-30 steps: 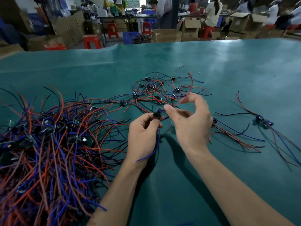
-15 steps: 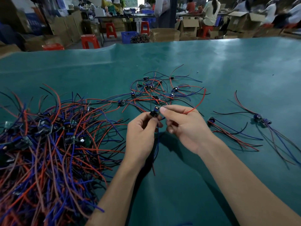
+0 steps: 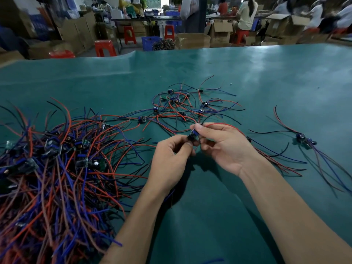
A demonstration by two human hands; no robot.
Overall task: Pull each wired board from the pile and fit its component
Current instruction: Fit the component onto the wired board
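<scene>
Both hands meet above the green table cover (image 3: pixel 219 216). The left hand (image 3: pixel 171 159) pinches a small wired board (image 3: pixel 192 136) between thumb and curled fingers; the right hand (image 3: pixel 222 145) grips the same board from the other side, a red wire (image 3: pixel 228 125) arching over its fingers. Left of the left hand lies the tangled pile (image 3: pixel 53 164). Beyond both hands sits a looser scatter of boards (image 3: pixel 181 105).

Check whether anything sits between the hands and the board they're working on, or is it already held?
Nothing visible is in the way. The left hand and right hand both pinch the small wired board above the green mat; its red wire loops over the right hand.
</scene>
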